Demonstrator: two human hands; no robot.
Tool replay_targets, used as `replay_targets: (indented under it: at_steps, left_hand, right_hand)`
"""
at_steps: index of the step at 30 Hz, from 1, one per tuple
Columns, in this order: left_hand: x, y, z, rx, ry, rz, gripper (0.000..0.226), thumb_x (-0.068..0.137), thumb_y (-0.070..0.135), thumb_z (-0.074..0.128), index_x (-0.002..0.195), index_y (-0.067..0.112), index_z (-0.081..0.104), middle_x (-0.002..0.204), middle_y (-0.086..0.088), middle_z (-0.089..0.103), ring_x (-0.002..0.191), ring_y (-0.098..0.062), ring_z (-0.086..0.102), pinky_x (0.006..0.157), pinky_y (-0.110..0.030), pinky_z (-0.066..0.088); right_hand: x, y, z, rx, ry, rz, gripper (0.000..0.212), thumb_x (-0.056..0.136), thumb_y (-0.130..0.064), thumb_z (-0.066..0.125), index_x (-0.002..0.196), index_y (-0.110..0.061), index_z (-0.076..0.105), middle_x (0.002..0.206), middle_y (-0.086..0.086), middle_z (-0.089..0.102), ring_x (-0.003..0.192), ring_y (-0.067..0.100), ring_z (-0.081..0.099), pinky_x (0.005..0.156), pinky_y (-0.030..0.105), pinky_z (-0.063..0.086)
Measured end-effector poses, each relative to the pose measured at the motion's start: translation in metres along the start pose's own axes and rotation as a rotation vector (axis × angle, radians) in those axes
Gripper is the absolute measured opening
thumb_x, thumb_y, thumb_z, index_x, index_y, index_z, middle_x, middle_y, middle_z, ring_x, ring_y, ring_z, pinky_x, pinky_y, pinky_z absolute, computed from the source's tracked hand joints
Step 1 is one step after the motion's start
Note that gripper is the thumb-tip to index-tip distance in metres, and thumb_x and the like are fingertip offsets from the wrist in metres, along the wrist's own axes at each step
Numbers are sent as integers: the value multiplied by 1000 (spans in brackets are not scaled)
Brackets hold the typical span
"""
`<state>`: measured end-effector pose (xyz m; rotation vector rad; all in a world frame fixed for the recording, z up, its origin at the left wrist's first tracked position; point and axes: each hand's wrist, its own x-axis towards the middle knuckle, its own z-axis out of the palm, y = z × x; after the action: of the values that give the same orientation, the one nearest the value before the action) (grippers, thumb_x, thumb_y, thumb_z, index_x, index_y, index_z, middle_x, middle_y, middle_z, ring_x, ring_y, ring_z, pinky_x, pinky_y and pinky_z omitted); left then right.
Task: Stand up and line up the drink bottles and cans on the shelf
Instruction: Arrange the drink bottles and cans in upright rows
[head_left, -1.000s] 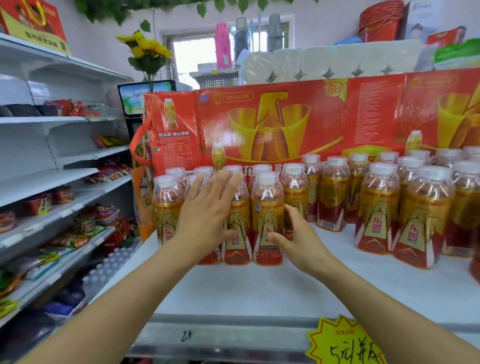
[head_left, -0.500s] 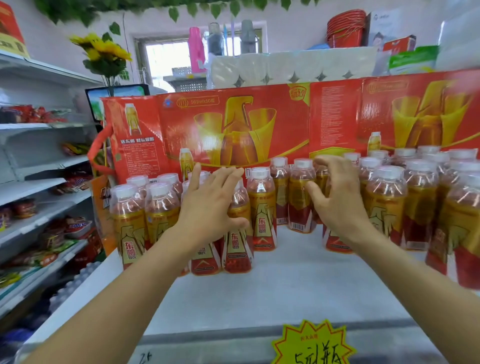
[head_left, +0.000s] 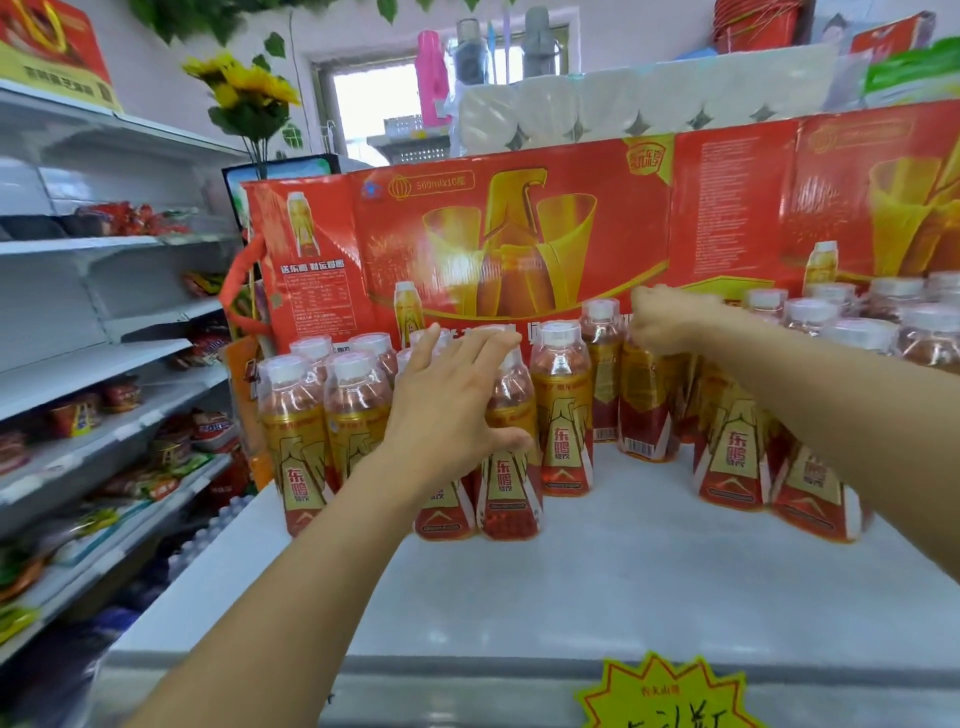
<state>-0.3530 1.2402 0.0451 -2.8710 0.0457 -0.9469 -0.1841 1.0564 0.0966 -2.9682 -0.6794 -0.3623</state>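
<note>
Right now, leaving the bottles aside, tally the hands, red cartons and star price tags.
Hands: 2, left hand and right hand
Red cartons: 2, left carton and right carton
Star price tag: 1
Total: 5

We note the right hand (head_left: 670, 319) is motion-blurred, grip perhaps indeterminate; the yellow price tag (head_left: 670, 699) is cut off at the near edge.

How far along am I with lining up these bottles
Done: every bottle visible stands upright. In hand: your left hand steadies the left cluster; your right hand, blurred, reaches a back-row bottle. Left: a gap on the shelf top still splits both groups.
</note>
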Motion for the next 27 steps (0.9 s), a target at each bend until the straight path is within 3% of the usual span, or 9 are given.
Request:
replay_targets:
  at_steps: [5, 7, 11, 15, 19, 23, 27]
  left_hand:
    - [0, 3, 0, 10, 2, -14, 96, 73, 64, 70, 149, 31, 22, 156, 10, 28, 143, -13, 27, 119, -38, -4]
    - [0, 3, -1, 9, -2, -14, 96, 74, 64, 70, 150, 31, 22, 156, 10, 28, 143, -13, 27, 120, -38, -2]
    - [0, 2, 0, -31, 5, -31, 96, 72, 64, 71, 149, 32, 23, 156, 12, 29, 143, -11, 27, 120, -36, 0]
    - [0, 3, 2, -62, 16, -54, 95, 71, 62, 73, 148, 35, 23, 154, 14, 30, 141, -9, 28, 119, -35, 0]
    - [0, 7, 3, -43, 19, -69, 95, 73, 62, 72, 148, 33, 22, 154, 14, 29, 141, -9, 28, 119, -37, 1]
    - [-1, 6, 1, -25, 11, -48, 97, 72, 64, 70, 149, 31, 21, 154, 12, 29, 141, -11, 29, 119, -38, 5]
    - [-1, 6, 2, -26, 14, -54, 96, 73, 64, 70, 149, 32, 21, 154, 13, 28, 141, -9, 28, 119, -39, 5]
  right_hand:
    - [-8, -2, -7, 1, 40, -52, 39, 98, -23, 45, 132, -3, 42, 135, 20, 47, 121, 38, 43, 95, 39, 34]
    - [-14, -1, -13, 76, 55, -96, 39, 93, -22, 54, 128, -4, 50, 129, 16, 55, 114, 34, 50, 95, 41, 44]
    - [-36, 6, -19, 162, 134, -133, 39, 90, -26, 61, 125, -7, 57, 119, 11, 61, 105, 28, 58, 89, 42, 50]
    - [-49, 13, -21, 271, 120, -161, 34, 87, -42, 65, 108, -14, 67, 99, 3, 66, 87, 19, 61, 78, 39, 54]
    - [-64, -2, -22, 263, 167, -192, 34, 86, -48, 65, 99, -18, 70, 91, -2, 64, 83, 17, 59, 74, 37, 52]
    - [-71, -19, -21, 296, 202, -220, 32, 86, -44, 66, 95, -14, 72, 70, -14, 53, 66, 4, 52, 55, 25, 40]
    - [-74, -37, -19, 292, 217, -228, 39, 85, -47, 66, 92, -10, 73, 85, 4, 71, 78, 21, 65, 69, 35, 54]
